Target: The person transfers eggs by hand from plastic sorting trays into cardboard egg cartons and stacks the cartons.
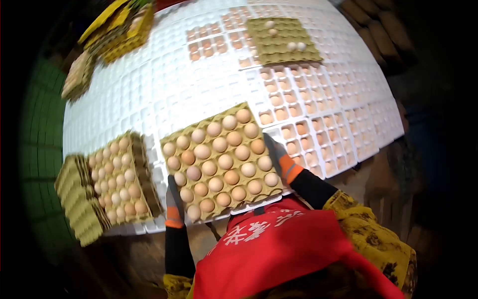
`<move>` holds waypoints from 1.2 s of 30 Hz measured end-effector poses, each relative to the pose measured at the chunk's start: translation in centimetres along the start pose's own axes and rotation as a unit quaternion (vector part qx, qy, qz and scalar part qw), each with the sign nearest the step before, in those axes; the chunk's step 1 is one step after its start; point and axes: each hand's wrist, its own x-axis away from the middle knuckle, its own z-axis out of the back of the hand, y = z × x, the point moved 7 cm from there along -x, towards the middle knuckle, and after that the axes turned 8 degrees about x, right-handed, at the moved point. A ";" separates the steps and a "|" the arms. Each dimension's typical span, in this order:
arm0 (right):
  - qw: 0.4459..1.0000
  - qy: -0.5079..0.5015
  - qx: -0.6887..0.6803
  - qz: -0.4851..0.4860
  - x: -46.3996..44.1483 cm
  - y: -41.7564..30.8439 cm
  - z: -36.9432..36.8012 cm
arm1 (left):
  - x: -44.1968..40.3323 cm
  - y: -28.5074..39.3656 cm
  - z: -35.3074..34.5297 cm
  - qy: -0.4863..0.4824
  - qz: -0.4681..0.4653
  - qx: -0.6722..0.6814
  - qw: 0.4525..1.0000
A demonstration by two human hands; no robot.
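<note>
A square pulp tray of brown eggs (219, 160) is held level between my two gloved hands, over the white trays near the table's front edge. My left hand (174, 202), in a grey and orange glove, grips its left side. My right hand (281, 158), gloved alike, holds its right side. The fingers of both hands are partly hidden by the tray. To the right lie white trays with eggs in their cells (308, 142). A stack of pulp trays topped with eggs (118, 182) stands to the left.
Empty pulp trays (82, 199) stand at the far left. A pulp tray with several eggs (284, 42) lies at the back on the white trays. Yellow and pulp trays (122, 32) are piled at the back left. Brown blocks (383, 30) sit beyond the table at the right.
</note>
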 end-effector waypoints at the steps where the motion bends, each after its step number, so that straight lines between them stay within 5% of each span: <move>1: 1.000 0.010 0.016 -0.014 -0.4 0.4 0.2 | 0.3 -0.4 -0.2 0.011 0.013 0.026 1.000; 5: 0.992 0.025 0.119 0.039 -2.8 2.8 1.8 | 0.9 0.0 -0.4 0.100 -0.026 -0.059 0.993; 10: 0.992 0.059 0.093 0.056 -3.4 3.1 1.4 | 0.5 0.8 -0.6 -0.021 -0.068 -0.052 0.996; 19: 0.975 0.083 0.150 0.140 -1.7 -1.6 5.9 | 4.3 5.0 -10.4 0.036 -0.121 -0.107 0.986; 22: 0.975 0.087 0.117 0.167 -0.7 -5.7 11.8 | 3.3 3.3 -17.7 -0.042 -0.103 -0.078 0.991; 24: 0.976 0.087 0.106 0.171 0.1 -8.6 17.4 | 2.0 0.8 -26.1 -0.088 0.030 0.130 0.987; 27: 0.981 0.088 0.094 0.146 0.5 -13.1 27.5 | -1.8 -4.6 -31.3 -0.106 -0.198 -0.205 0.953; 32: 0.997 -0.021 -0.065 0.023 -5.1 -13.1 39.2 | -4.4 -11.9 -42.0 -0.113 0.003 0.098 0.989; 33: 0.997 0.026 0.038 0.056 -6.9 -13.0 41.5 | -6.7 -14.2 -40.2 -0.097 -0.074 -0.050 0.991; 34: 0.984 0.074 0.139 0.086 -8.4 -12.6 43.7 | -6.0 -13.8 -42.0 -0.091 -0.025 -0.008 0.995; 35: 0.957 0.118 0.239 0.114 -9.9 -12.0 45.8 | -8.8 -14.9 -40.0 -0.156 -0.035 -0.146 0.976; 36: 0.918 0.159 0.336 0.141 -11.3 -11.3 47.7 | -9.0 -15.1 -39.7 -0.133 -0.025 -0.146 0.980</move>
